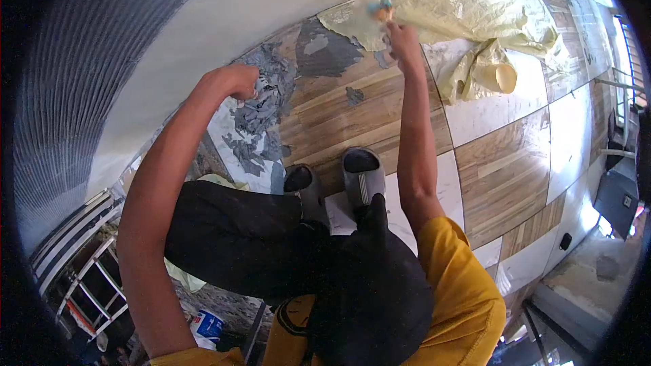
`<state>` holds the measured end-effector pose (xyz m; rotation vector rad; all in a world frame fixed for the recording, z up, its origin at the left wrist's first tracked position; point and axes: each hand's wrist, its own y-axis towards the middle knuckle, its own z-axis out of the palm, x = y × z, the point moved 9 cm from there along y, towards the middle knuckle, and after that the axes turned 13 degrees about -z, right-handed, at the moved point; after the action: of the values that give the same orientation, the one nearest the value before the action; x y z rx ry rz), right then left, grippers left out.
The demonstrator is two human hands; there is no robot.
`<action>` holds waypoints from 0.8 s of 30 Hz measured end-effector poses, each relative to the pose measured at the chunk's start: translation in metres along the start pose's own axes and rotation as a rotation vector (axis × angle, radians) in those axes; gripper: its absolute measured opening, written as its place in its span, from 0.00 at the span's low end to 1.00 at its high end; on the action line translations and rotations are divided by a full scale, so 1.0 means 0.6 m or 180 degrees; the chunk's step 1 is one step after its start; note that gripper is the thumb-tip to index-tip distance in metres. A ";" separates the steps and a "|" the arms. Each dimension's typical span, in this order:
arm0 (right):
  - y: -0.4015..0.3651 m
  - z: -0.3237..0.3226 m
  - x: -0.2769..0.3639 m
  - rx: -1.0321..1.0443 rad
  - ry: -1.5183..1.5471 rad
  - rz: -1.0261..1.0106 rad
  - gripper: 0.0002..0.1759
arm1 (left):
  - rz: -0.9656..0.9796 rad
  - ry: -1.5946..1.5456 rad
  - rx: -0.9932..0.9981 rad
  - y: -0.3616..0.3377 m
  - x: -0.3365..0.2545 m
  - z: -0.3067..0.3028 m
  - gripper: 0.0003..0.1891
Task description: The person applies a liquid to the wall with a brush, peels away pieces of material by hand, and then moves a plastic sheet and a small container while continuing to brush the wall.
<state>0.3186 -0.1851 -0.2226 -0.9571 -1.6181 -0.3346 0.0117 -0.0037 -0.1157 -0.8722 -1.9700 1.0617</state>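
My right hand (400, 44) is closed around the handle of a small brush (384, 9). Its teal and orange head is smeared by motion and lies against the base of the pale wall, by the edge of the yellowish plastic sheet (461, 10). On the other side, my left hand (239, 83) is curled shut beside the wall, above a pile of grey scraps (268, 91). Whatever its fingers hold, if anything, is hidden. More grey residue (329, 51) sticks to the wood-look tiles between my hands.
A roll of yellowish film (500, 78) lies on the tiled floor (498, 176) to the right. Ribbed grey adhesive (129, 41) covers the wall at left. A metal ladder (102, 285) and a blue-and-white container (207, 325) are at lower left. My sandals (364, 176) stand between my arms.
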 end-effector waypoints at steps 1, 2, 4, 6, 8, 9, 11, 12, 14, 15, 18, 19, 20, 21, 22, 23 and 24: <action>0.001 -0.004 0.050 -0.0020 0.0438 -0.0098 0.19 | 0.0086 -0.0076 -0.0147 0.005 0.003 -0.002 0.18; 0.001 -0.010 0.100 -0.0027 0.0870 -0.0195 0.19 | 0.0169 -0.0164 -0.0289 0.008 0.005 -0.004 0.18; -0.042 -0.045 0.176 -0.0029 0.1146 -0.0249 0.18 | 0.0258 -0.0192 -0.0327 0.015 0.004 0.002 0.18; -0.093 -0.071 0.194 -0.0026 0.1400 -0.0300 0.18 | 0.0360 -0.0240 -0.0366 0.018 -0.002 0.001 0.18; -0.126 -0.089 0.190 -0.0029 0.1481 -0.0302 0.17 | 0.0181 -0.0090 -0.0153 0.012 -0.001 0.004 0.18; -0.128 -0.080 0.181 -0.0011 0.1476 -0.0300 0.17 | 0.0174 -0.0105 -0.0145 0.005 -0.003 -0.002 0.18; -0.144 -0.053 0.101 -0.0146 0.0743 0.0377 0.17 | 0.0103 -0.0138 -0.0095 -0.008 -0.003 -0.009 0.17; -0.138 -0.033 0.071 -0.0143 0.0750 0.0373 0.17 | 0.0094 -0.0136 -0.0097 -0.004 -0.001 -0.005 0.17; -0.102 0.040 0.019 0.0479 0.0752 0.0320 0.16 | 0.0166 -0.0171 -0.0443 0.007 -0.002 -0.009 0.17; -0.083 0.060 0.011 0.0475 0.0767 0.0317 0.16 | 0.0158 -0.0157 -0.0446 0.006 -0.002 -0.009 0.17; -0.047 0.104 0.019 0.0509 0.0827 0.0379 0.16 | 0.0144 -0.0124 -0.0307 0.006 -0.004 -0.005 0.18; -0.039 0.109 0.047 0.0551 0.0968 0.0253 0.16 | 0.0144 -0.0146 -0.0304 0.008 -0.003 -0.004 0.18; -0.033 0.110 0.074 0.0601 0.1104 0.0130 0.15 | 0.0145 -0.0176 -0.0295 0.010 0.000 -0.001 0.18; -0.039 0.102 0.092 0.0612 0.1098 0.0131 0.15 | 0.0141 -0.0187 -0.0290 0.008 0.002 -0.002 0.18; -0.055 0.085 0.108 0.0473 0.1395 0.0154 0.15 | 0.0127 -0.0188 -0.0281 0.004 0.003 -0.004 0.18; -0.072 0.068 0.122 0.0336 0.1685 0.0173 0.15 | 0.0112 -0.0196 -0.0274 0.001 0.004 -0.006 0.19; -0.092 0.055 0.130 0.0354 0.1668 0.0176 0.15 | 0.0112 -0.0219 -0.0267 0.002 0.006 -0.004 0.19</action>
<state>0.2561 -0.1660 -0.1458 -0.7494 -1.1176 -0.4131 0.0120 0.0008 -0.1147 -0.9294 -2.0763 1.0481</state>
